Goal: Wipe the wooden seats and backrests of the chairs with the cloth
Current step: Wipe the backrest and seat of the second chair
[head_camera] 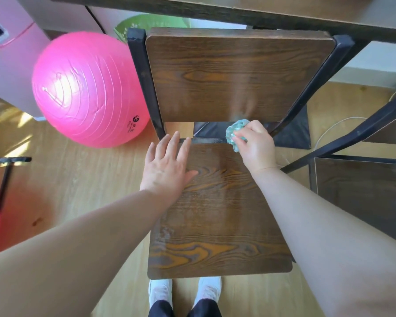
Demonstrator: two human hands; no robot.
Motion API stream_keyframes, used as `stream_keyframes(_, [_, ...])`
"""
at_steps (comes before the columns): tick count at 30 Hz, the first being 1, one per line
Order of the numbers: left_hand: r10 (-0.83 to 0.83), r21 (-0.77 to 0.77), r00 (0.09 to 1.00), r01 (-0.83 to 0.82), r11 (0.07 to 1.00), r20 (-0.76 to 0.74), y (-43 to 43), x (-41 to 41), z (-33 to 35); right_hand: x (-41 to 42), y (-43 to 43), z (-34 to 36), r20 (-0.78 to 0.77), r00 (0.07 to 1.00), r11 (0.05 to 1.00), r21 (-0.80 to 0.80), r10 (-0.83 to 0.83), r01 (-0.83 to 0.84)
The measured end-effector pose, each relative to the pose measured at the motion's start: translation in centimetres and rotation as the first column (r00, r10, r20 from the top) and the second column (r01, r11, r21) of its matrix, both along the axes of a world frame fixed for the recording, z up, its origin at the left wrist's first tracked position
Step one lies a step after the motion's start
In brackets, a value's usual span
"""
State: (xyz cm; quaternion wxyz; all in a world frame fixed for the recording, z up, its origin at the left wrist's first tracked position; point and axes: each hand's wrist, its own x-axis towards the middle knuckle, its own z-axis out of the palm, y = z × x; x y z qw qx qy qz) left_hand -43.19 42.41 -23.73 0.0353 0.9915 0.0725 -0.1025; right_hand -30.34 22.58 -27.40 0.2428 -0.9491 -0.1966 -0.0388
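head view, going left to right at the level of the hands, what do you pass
pink ball → left hand, flat on the seat → cloth → right hand, gripping the cloth → second chair at the right edge

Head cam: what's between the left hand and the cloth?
In the head view, only bare wooden seat and the black rear frame bar lie between the left hand and the cloth, which the right hand grips.
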Motion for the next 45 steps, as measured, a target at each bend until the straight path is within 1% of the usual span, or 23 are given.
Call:
stream_keyframes(2, [-0.009, 0.0, 1.0, 0.009, 1.0, -0.002, -0.4, -0.5, 0.3, -0.6, -0.7, 1.4, 0.006, 1.0, 0.994, 0.108, -0.012, 0.011])
stream_keyframes(6, [-0.026, 0.016, 0.999, 0.025, 1.0, 0.031, -1.2, -0.4, 1.3, -0.6, -2.2, 6.1, 0.075, 0.995, 0.976, 0.209, -0.073, 0.056])
stream_keyframes(8, [-0.035, 0.031, 0.999, 0.034, 0.999, 0.031, -1.6, 0.3, 2.0, 0.3, -2.6, 9.1, 0.145, 0.984, 0.97, 0.235, -0.1, 0.064])
stream_keyframes(11, [-0.055, 0.058, 0.998, 0.053, 0.997, 0.029, -2.5, 1.6, 3.0, 2.4, -2.3, 13.9, 0.292, 0.951, 0.958, 0.286, -0.105, 0.018])
stream_keyframes(15, [-0.064, 0.049, 0.996, 0.061, 0.997, 0.059, -3.6, 2.7, 3.5, 5.8, -1.5, 17.3, 0.453, 0.888, 0.964, 0.261, -0.084, -0.042])
stream_keyframes(18, [-0.073, 0.053, 0.996, 0.071, 0.996, 0.044, -4.2, 3.1, 3.2, 6.9, -1.5, 16.3, 0.521, 0.853, 0.981, 0.185, -0.043, -0.064])
stream_keyframes(20, [-0.072, 0.043, 0.997, 0.07, 0.997, 0.033, -4.4, 3.2, 2.7, 6.8, -1.7, 15.0, 0.561, 0.827, 0.985, 0.162, -0.041, -0.061])
stream_keyframes(23, [-0.075, 0.036, 0.997, 0.074, 0.997, 0.009, -4.3, 3.2, 1.6, 6.1, -2.0, 12.6, 0.538, 0.841, 0.986, 0.16, -0.049, -0.045])
stream_keyframes(25, [-0.073, 0.033, 0.997, 0.073, 0.997, -0.01, -4.1, 3.2, 0.9, 5.4, -2.4, 10.4, 0.487, 0.873, 0.992, 0.114, -0.018, -0.044])
stream_keyframes(27, [-0.068, 0.032, 0.997, 0.069, 0.997, -0.025, -3.9, 3.2, 0.3, 4.5, -3.0, 7.7, 0.4, 0.916, 0.998, 0.049, 0.019, -0.041])
stream_keyframes(30, [-0.057, 0.029, 0.997, 0.058, 0.998, -0.046, -3.7, 3.3, -0.5, 3.5, -4.1, 3.9, 0.228, 0.974, 1.0, -0.015, 0.01, -0.006])
stream_keyframes(34, [-0.054, 0.031, 0.996, 0.056, 0.998, -0.068, -3.7, 3.3, -1.2, 2.4, -5.1, 0.6, 0.063, 0.997, 0.997, -0.06, -0.048, 0.052])
stream_keyframes(36, [-0.062, 0.036, 0.995, 0.065, 0.997, -0.074, -3.9, 3.3, -1.2, 2.0, -5.5, 0.1, 0.017, 0.996, 0.994, -0.056, -0.09, 0.09])
stream_keyframes(39, [-0.081, 0.044, 0.994, 0.085, 0.995, -0.071, -4.1, 3.6, -0.7, 1.6, -6.1, 1.0, 0.018, 0.991, 0.992, 0.003, -0.129, 0.129])
stream_keyframes(41, [-0.1, 0.052, 0.993, 0.104, 0.993, -0.07, -4.3, 3.8, -0.2, 1.5, -6.6, 2.5, 0.048, 0.991, 0.991, 0.066, -0.122, 0.119])
stream_keyframes(45, [-0.146, 0.089, 0.988, 0.15, 0.985, -0.052, -4.9, 4.4, 1.1, 2.2, -7.6, 7.0, 0.176, 0.976, 0.985, 0.141, -0.128, 0.104])
